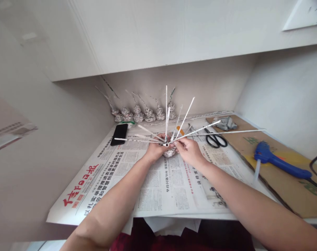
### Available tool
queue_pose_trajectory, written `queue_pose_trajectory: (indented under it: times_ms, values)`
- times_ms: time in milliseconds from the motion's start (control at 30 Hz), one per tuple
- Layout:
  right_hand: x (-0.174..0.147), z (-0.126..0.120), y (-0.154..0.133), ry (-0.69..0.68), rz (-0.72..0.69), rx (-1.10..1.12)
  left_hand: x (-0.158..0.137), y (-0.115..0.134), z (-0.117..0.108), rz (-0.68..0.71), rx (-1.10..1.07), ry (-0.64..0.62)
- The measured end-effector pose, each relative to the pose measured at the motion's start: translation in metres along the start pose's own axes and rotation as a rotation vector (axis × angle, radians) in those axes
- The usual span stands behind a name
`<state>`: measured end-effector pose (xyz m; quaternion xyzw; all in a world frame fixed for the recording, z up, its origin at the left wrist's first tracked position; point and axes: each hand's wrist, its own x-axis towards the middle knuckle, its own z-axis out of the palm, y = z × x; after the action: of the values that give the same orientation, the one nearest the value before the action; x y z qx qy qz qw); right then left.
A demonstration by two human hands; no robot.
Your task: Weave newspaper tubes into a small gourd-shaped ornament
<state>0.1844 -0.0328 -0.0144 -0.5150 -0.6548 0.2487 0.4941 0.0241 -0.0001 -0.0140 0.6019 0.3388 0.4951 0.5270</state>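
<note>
My forearms reach in from the lower left and lower right corners and nearly meet at the centre of the frame. My left grip (156,149) is curled around the left side of a small woven paper piece (170,153), thumb on the near side and fingers partly hidden behind. My right grip (182,144) comes in from the right, wrist bent inward, thumb and fingers pinched together at the foot of the paper sticks (186,116); I cannot tell exactly which stick they press. The piece sits at mid-frame, above the newspaper (150,198); whether it touches the sheet I cannot tell. Its body is rounded, whitish and flecked with dark print, coiled in bands. From its top the thin, pale sticks fan out left, up and right, the longest stretching towards the cardboard (286,195) on the right.
</note>
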Motion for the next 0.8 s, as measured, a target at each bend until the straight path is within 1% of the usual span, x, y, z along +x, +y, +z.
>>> queue_pose_trajectory:
  times_ms: [100, 233, 333, 400, 467, 533, 600, 667, 733, 800]
  values:
    - [0.000, 0.000, 0.000, -0.005, -0.008, 0.022, -0.001, 0.001, 0.001, -0.062, -0.093, -0.022]
    - [0.001, 0.000, 0.001, -0.013, 0.006, 0.027, -0.001, -0.002, 0.004, -0.101, -0.189, 0.037]
    - [0.002, -0.001, 0.003, -0.014, 0.005, -0.002, -0.001, -0.005, 0.004, -0.080, -0.171, 0.047]
    - [0.002, -0.001, 0.004, -0.011, 0.004, -0.012, -0.001, -0.005, 0.002, -0.050, -0.095, 0.038]
    - [0.003, 0.000, 0.006, -0.001, 0.013, -0.002, -0.002, -0.002, -0.001, -0.029, 0.002, 0.003]
    - [0.005, 0.001, 0.008, 0.009, 0.027, 0.026, -0.002, 0.003, -0.003, -0.017, 0.074, -0.068]
    - [0.006, 0.001, 0.011, 0.010, 0.046, 0.055, -0.003, 0.007, -0.005, -0.004, 0.110, -0.154]
    - [0.007, 0.002, 0.014, -0.001, 0.068, 0.074, -0.002, 0.009, -0.006, 0.012, 0.130, -0.214]
    - [0.008, 0.001, 0.015, -0.007, 0.086, 0.101, -0.002, 0.010, -0.007, 0.045, 0.148, -0.247]
    - [0.008, 0.001, 0.014, -0.013, 0.096, 0.144, -0.002, 0.009, -0.007, 0.091, 0.177, -0.249]
